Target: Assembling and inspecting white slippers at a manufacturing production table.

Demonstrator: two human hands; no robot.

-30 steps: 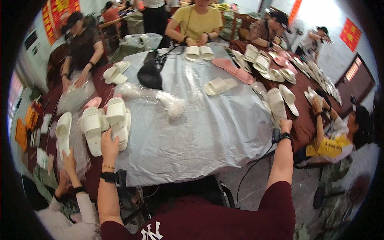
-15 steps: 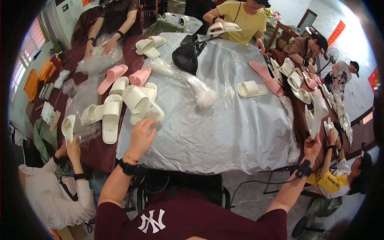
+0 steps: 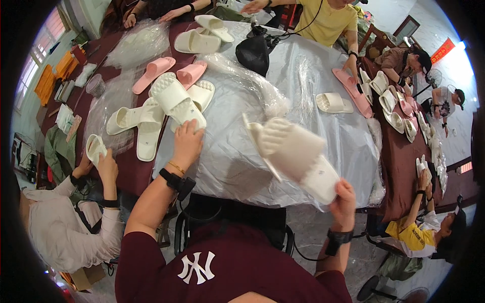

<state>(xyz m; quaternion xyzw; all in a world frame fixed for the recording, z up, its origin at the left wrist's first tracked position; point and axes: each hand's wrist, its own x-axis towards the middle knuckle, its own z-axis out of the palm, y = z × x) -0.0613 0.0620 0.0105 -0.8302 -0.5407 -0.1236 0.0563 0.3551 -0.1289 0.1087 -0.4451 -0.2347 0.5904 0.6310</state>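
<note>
My right hand [image 3: 344, 201] grips the heel end of a cream-white slipper [image 3: 318, 177], raised over the near right part of the covered table. Behind that slipper shows a second white sole edge [image 3: 257, 144], so a pair seems held together. My left hand [image 3: 188, 144] is closed on the heel of another white slipper [image 3: 172, 98], which lies at the top of a small heap. Beneath and beside that slipper are further white slippers [image 3: 150, 131] and a pink slipper [image 3: 192, 74]; a second pink slipper [image 3: 154, 73] lies farther left.
Grey sheeting [image 3: 227, 171] covers the table's middle, with crumpled clear plastic [image 3: 273, 98] and a black bag [image 3: 252, 54] on it. A single white slipper [image 3: 333, 103] lies right. Co-workers sit around; one at left holds a white slipper [image 3: 95, 149]. More slippers [image 3: 389, 101] line the right side.
My right hand has brought the white slippers from the far right inward over the grey sheeting. My left hand has closed on the heap's top slipper. The view has shifted slightly.
</note>
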